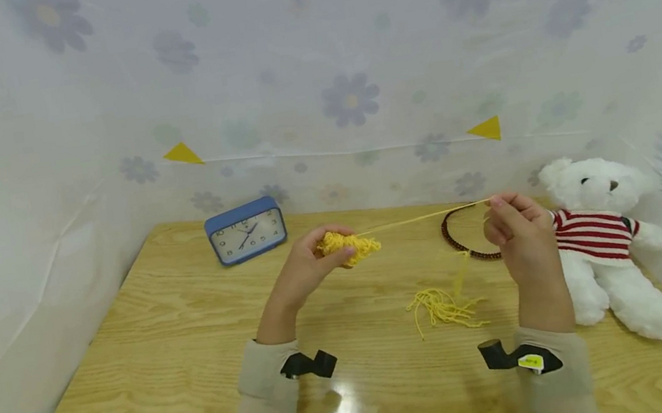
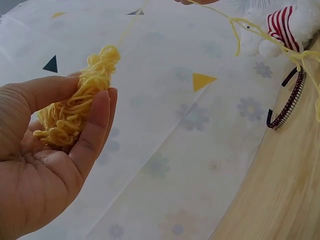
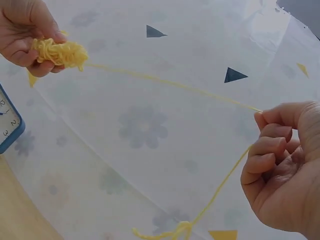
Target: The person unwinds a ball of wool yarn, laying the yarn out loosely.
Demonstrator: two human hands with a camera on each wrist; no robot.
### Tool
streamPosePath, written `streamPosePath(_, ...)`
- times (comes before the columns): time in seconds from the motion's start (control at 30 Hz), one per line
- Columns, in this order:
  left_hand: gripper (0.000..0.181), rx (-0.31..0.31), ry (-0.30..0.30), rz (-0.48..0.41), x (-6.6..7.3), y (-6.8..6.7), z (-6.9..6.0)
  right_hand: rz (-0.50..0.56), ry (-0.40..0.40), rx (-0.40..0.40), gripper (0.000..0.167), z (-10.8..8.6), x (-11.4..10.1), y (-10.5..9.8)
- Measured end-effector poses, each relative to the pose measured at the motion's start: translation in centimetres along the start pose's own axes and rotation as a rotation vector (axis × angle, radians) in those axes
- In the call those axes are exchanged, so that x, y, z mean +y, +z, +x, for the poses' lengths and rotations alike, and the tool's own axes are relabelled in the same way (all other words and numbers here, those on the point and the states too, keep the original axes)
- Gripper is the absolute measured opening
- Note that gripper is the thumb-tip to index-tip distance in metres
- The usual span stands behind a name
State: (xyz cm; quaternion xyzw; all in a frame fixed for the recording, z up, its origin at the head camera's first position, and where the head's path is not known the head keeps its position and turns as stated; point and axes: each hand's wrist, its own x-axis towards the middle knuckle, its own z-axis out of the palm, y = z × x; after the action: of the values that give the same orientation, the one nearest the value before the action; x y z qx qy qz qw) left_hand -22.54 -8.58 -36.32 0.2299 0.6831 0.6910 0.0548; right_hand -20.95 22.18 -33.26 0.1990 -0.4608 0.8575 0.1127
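Observation:
My left hand grips a bundle of yellow yarn between thumb and fingers, above the table. From the bundle a single strand runs fairly straight to my right hand, which pinches it between thumb and forefinger, the other fingers curled. Below the right hand more yarn hangs down in the right wrist view, with a knotted part. A loose heap of yellow strands lies on the table between the two forearms. In the left wrist view, loops of the bundle show past the left thumb and fingers.
Behind the right hand lies a dark, toothed headband. A white teddy bear in a striped sweater sits at the right. At the back left stands a blue alarm clock. The wooden table meets a flower-patterned sheet behind.

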Motion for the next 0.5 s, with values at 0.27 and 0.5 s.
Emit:
streamPosePath(0.27,0.033,0.128,-0.035,-0.06,0.0,-0.5,-0.1,0.137,-0.063,0.143,0.022,0.2,-0.8,-1.5)
streamPosePath(0.5,0.033,0.414,0.05,-0.19,0.3,-0.7,0.1,0.07,-0.071,0.046,0.024,-0.1,-1.1,-1.8)
